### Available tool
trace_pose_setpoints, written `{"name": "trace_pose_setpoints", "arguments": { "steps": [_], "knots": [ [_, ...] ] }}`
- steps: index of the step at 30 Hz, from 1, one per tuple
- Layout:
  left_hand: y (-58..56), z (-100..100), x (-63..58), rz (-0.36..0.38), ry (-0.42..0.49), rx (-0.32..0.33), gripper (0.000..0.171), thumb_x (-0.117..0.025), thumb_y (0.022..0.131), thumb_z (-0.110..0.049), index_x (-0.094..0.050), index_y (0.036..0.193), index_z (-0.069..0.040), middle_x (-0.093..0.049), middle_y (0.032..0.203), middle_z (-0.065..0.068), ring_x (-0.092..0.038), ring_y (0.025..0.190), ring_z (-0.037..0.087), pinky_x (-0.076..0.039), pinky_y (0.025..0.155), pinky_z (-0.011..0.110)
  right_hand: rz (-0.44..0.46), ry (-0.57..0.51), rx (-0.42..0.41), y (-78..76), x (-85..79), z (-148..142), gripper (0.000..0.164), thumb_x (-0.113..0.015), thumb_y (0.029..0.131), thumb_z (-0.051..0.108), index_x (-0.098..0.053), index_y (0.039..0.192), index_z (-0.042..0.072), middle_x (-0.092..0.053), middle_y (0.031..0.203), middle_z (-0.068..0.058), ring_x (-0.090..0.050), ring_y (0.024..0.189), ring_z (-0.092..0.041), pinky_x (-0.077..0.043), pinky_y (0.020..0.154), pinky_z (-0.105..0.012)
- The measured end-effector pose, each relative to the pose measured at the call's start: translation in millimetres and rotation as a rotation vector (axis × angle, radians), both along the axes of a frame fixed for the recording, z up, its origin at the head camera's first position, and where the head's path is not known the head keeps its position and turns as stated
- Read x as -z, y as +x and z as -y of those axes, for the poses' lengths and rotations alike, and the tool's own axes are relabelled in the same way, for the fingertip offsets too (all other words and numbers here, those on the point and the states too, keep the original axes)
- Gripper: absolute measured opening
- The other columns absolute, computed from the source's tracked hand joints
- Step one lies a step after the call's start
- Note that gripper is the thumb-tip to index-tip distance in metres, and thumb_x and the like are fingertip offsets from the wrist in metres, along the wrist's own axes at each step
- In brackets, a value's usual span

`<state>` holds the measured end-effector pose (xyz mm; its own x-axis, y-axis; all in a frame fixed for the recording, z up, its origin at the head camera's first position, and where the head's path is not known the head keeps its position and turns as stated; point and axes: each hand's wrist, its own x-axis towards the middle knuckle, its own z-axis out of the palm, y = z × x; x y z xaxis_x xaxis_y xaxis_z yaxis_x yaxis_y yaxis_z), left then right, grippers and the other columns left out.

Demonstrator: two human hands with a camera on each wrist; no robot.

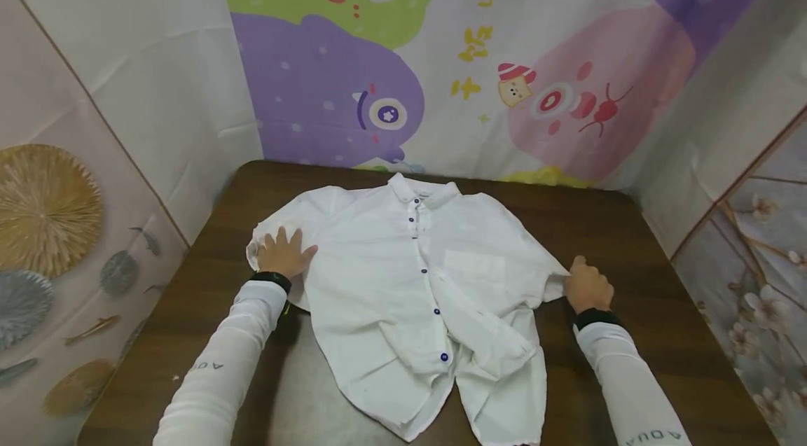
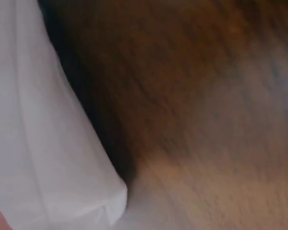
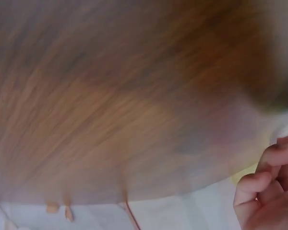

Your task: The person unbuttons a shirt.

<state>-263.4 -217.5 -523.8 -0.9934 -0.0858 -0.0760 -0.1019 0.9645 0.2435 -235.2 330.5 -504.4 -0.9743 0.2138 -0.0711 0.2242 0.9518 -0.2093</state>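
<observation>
A white short-sleeved shirt [image 1: 378, 278] with dark blue buttons lies front up, its collar toward the far side. Its lower front is folded and wrinkled near the hem. My left hand [image 1: 284, 253] rests with spread fingers on the sleeve at the left. At the other side my right hand [image 1: 589, 285] pinches the cuff of the opposite sleeve, fingers curled. In the left wrist view a white cloth edge [image 2: 62, 143] shows beside brown wood. Curled fingers of the right hand [image 3: 273, 187] appear at the lower right of the right wrist view, with a bit of white cloth.
The shirt lies on a dark brown wooden table [image 1: 630, 236] with rounded far corners. A cartoon-printed curtain [image 1: 454, 117] hangs behind the far edge. Patterned panels [image 1: 120, 173] stand at both sides. A greyish patch [image 1: 315, 390] shows on the tabletop near the front.
</observation>
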Motion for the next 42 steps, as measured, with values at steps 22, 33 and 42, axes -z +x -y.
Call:
{"name": "trace_pose_setpoints", "arguments": {
  "steps": [22,33,42],
  "knots": [
    [49.9,-2.2,-36.2,-0.136,0.306,0.118,0.018,-0.053,0.089,-0.015,-0.062,0.087,0.001,-0.055,0.092,0.021,-0.049,0.087,0.036,-0.042,0.072,0.043,0.14,-0.605,-0.097,39.0,-19.1,15.7,0.048,-0.048,0.095,0.024,-0.045,0.121,-0.015,-0.061,0.102,-0.028,-0.064,0.08,-0.027,-0.054,0.07,-0.035],
    [105.7,-30.8,-44.5,0.323,0.373,0.136,0.043,-0.058,0.089,-0.035,-0.064,0.061,-0.003,-0.056,0.052,0.003,-0.051,0.045,0.013,-0.045,0.047,0.027,0.201,-0.583,-0.153,87.7,-8.8,44.1,0.038,-0.063,0.087,0.027,-0.058,0.102,-0.008,-0.063,0.079,-0.009,-0.059,0.062,-0.016,-0.052,0.057,-0.031],
    [116.2,-41.6,-38.2,0.263,0.427,0.079,0.023,-0.052,0.085,-0.011,-0.053,0.064,-0.004,-0.056,0.056,0.005,-0.055,0.046,0.014,-0.048,0.047,0.027,0.011,-0.41,-0.075,102.7,-12.7,58.3,0.018,-0.054,0.084,0.015,-0.054,0.087,-0.002,-0.051,0.07,-0.007,-0.048,0.062,-0.017,-0.038,0.053,-0.027]
  ]
}}
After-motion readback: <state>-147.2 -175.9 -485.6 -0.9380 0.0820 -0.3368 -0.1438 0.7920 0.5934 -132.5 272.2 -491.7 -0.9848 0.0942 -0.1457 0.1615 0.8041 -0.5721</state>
